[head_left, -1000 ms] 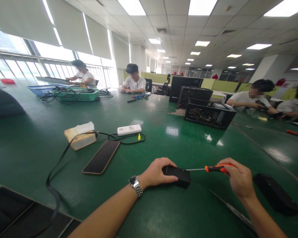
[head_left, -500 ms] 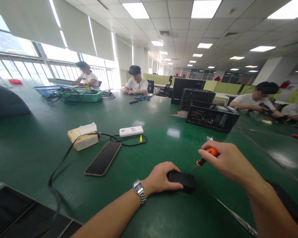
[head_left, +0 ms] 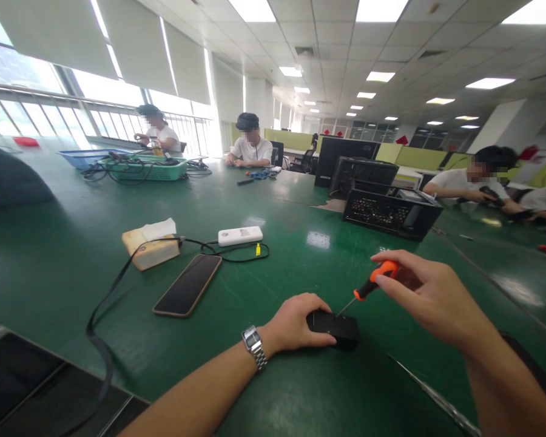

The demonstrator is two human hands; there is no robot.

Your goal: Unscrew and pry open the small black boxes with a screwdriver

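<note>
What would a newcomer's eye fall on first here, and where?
First, probably the orange and black screwdriver in the right grip, slanting down to the black block that the left grip holds on the green table. Next, the silver watch behind the left grip, and the black metal case farther back, right of centre.

- Bright overall: ceiling panels (head_left: 382,76) shine above the computer case (head_left: 389,212), and washed-out daylight fills the windows (head_left: 18,67) far to its left.
- Glare patches whiten the glossy bench (head_left: 282,209) left and right of the case.
- Soft shadow surrounds the black box (head_left: 346,331) before it.
- Wide-angle stretching toward the edges; distant detail beyond the case is soft.
</note>
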